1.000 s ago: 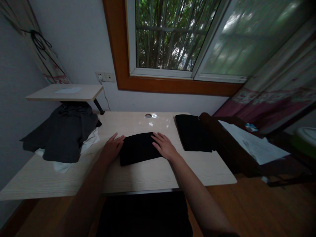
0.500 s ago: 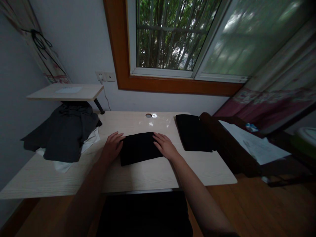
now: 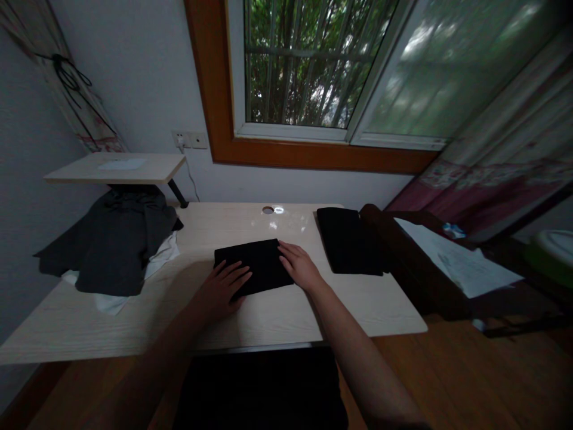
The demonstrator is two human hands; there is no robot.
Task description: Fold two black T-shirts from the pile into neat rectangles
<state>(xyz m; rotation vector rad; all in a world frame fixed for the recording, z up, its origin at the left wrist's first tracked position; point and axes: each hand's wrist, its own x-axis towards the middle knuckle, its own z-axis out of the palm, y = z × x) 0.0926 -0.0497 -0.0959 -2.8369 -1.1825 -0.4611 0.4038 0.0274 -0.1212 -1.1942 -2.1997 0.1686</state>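
A folded black cloth or garment [image 3: 262,263] lies flat on the pale wooden desk [image 3: 277,316] in front of me; its exact kind is hard to make out. Over its left near corner rests my left hand [image 3: 224,289], palm down with fingers spread. My right hand [image 3: 297,263] lies along the right edge, fingertips on the black fabric and fingers stretched out. Farther right on the desk is another folded black cloth [image 3: 349,242].
Crumpled dark grey clothing [image 3: 119,245] and white cloth [image 3: 161,257] lie at the left beneath a small raised shelf [image 3: 152,170]. Papers [image 3: 452,260] rest on a dark surface to the right. A window [image 3: 308,71] and a wall socket [image 3: 190,140] are behind the desk.
My left hand has moved from the left edge of the black cloth toward its near corner, now lying over the fabric. My right hand stays in place.
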